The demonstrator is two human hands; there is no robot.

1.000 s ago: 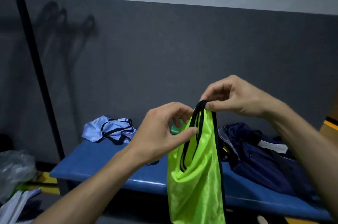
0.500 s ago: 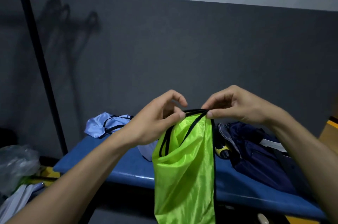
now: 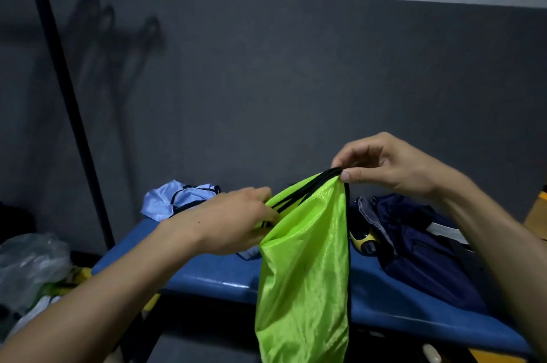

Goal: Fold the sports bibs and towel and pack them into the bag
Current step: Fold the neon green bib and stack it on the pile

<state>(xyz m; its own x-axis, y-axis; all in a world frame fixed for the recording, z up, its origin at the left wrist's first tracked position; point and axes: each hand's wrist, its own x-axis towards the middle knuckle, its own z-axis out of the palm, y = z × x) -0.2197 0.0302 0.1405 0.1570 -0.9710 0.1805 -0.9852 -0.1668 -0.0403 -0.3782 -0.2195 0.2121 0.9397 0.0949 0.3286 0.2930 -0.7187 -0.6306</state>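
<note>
A neon-green bib — shiny, slick fabric edged in black binding — hangs in the air in front of the blue surface. The right hand pinches its black-trimmed top, held higher; the left hand grips the black straps lower and to the left. A pale blue bib lies crumpled at the far left, and a navy bag sits open on the right.

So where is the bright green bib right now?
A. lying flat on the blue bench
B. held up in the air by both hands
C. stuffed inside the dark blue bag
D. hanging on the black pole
B: the left hand and the right hand each pinch the black-trimmed top of the green bib, which hangs down in front of the blue bench.
</note>
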